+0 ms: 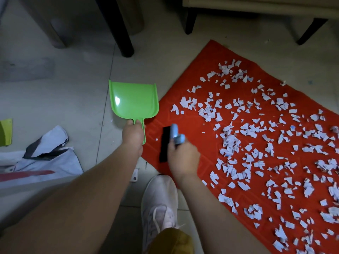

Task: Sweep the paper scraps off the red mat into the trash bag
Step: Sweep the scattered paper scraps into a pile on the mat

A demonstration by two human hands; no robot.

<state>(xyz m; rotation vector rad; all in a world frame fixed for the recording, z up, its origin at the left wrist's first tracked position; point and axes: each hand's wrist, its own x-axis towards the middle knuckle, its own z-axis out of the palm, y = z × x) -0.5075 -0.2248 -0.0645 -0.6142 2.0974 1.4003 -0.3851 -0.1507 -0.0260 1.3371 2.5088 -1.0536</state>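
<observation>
- Scraps (244, 136) of white paper lie scattered over most of the red mat (185, 85), thickest through its middle and toward the right edge; the corner nearest the person is almost bare.
- Left hand (133, 133) grips the handle of a green dustpan (133, 99), which sits on the floor tiles just beside the mat's left edge, its mouth pointing away from the scraps.
- Right hand (183, 158) grips a blue-handled brush (165, 142), black bristles down on the bare corner; the brush is motion-blurred.
- Bag (36, 162), white with black and red markings, lies crumpled on the floor to the left, well apart from the mat; whether its mouth is open cannot be told.
- Likely trouble: with the dustpan turned away and off the mat, a stroke would push scraps onto the tiles instead of into it.
- Light scraps may flutter or catch on the mat's embossed surface under a fast stroke.
- A white shoe (159, 204) rests at the mat's near edge, where it could pin or scatter pieces.
</observation>
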